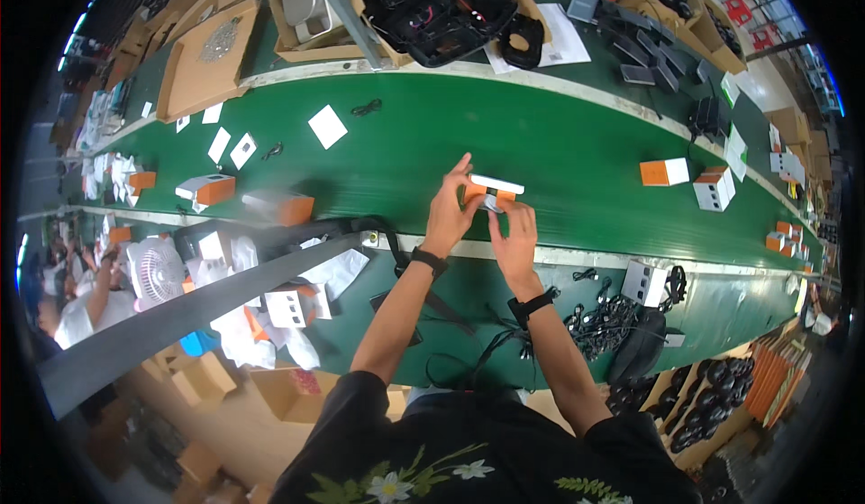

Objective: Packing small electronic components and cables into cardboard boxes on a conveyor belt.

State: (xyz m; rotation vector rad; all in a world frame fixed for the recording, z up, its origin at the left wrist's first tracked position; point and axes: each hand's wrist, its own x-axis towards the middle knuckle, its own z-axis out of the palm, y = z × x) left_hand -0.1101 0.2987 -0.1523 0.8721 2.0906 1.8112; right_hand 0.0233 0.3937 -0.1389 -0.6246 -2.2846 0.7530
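Over the green belt, both my hands are on a small white and orange box [497, 183]. My left hand [448, 208] grips its left end, with the index finger raised along the side. The fingers of my right hand [515, 238] pinch at its lower edge, where a small pale flap or piece shows. What lies inside the box is hidden. Black bands circle both my wrists. Near my right forearm lies a heap of black cables [605, 326], beside a white box [645, 283].
Orange and white boxes [664, 172] stand on the belt [577, 198] at the right, and more [205, 189] at the left. White cards [328, 127] lie toward the far side. A grey metal bar [207, 301] crosses the lower left. Cartons of black parts [441, 9] line the far shelf.
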